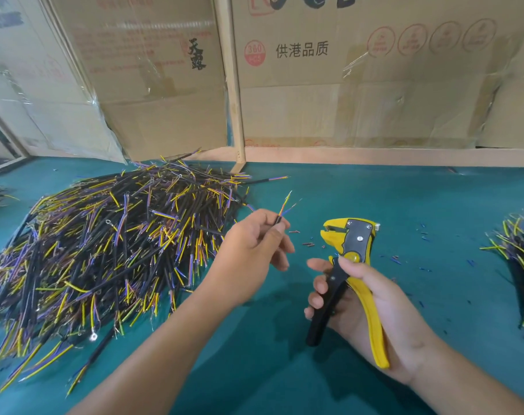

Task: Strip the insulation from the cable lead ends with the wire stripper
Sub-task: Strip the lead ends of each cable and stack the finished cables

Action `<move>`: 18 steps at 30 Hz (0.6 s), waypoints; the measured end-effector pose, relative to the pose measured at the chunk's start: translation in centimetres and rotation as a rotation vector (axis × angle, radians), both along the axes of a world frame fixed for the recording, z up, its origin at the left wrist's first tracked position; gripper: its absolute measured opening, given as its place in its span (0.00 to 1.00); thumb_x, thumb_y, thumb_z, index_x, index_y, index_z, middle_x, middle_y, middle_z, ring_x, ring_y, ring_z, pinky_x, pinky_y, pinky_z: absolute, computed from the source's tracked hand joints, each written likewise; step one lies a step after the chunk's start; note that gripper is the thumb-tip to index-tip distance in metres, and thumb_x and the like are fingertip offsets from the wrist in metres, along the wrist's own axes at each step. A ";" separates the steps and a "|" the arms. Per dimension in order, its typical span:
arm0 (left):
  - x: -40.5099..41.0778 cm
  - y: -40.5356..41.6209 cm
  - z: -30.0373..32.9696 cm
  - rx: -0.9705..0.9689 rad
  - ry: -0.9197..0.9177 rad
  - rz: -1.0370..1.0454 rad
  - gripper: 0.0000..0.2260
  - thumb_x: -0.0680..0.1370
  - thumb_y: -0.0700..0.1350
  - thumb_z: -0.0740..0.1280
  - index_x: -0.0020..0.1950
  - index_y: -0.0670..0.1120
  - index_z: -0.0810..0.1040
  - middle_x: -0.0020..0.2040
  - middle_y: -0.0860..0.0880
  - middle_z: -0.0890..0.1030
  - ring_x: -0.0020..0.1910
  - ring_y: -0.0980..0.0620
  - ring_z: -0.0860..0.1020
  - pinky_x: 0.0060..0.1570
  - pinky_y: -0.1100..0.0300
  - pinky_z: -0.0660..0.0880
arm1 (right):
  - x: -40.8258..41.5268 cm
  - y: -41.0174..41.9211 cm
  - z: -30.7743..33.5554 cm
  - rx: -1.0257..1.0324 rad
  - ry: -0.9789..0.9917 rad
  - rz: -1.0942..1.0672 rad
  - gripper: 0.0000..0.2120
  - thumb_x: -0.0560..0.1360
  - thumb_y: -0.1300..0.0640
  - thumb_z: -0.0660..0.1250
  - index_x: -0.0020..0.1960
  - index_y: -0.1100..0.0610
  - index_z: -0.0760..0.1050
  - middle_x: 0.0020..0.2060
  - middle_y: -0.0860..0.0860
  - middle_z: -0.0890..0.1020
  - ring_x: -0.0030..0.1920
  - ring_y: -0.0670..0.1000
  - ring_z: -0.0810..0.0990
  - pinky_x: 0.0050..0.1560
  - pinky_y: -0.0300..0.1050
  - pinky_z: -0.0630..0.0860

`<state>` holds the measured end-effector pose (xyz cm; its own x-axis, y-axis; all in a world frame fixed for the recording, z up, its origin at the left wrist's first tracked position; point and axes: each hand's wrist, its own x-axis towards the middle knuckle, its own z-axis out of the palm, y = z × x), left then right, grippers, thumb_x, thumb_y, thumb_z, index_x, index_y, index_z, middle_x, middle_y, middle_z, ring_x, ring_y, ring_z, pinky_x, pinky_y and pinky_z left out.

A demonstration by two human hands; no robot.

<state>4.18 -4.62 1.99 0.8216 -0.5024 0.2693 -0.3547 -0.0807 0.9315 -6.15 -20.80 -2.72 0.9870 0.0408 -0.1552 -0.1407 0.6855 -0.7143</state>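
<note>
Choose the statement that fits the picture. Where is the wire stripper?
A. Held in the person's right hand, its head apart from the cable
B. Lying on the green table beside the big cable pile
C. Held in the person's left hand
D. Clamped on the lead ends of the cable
A: the right hand grips the wire stripper by its handles, while the left hand pinches the cable off to the side, clear of the tool's head.

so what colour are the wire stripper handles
One yellow, one black, on the wire stripper; head view.
</note>
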 end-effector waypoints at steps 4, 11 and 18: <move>0.1 0.1 -0.1 0.099 -0.027 -0.081 0.08 0.81 0.52 0.60 0.48 0.48 0.73 0.37 0.47 0.85 0.29 0.52 0.75 0.32 0.62 0.70 | -0.4 0.2 0.8 0.005 0.029 0.027 0.26 0.67 0.48 0.78 0.58 0.65 0.81 0.37 0.57 0.75 0.35 0.57 0.76 0.42 0.56 0.80; -0.5 0.0 0.4 -0.002 0.227 -0.112 0.07 0.84 0.44 0.61 0.49 0.42 0.74 0.30 0.45 0.80 0.19 0.53 0.69 0.21 0.66 0.65 | -0.6 0.1 1.7 0.017 0.081 -0.005 0.25 0.72 0.49 0.69 0.62 0.67 0.77 0.37 0.57 0.75 0.36 0.57 0.75 0.43 0.56 0.80; -4.4 -4.8 4.7 -0.055 0.574 -0.447 0.07 0.82 0.40 0.66 0.57 0.39 0.75 0.36 0.45 0.82 0.30 0.55 0.80 0.30 0.59 0.75 | -0.9 0.8 2.9 -0.033 0.064 -0.053 0.14 0.82 0.52 0.62 0.42 0.61 0.74 0.35 0.57 0.72 0.35 0.57 0.72 0.43 0.55 0.77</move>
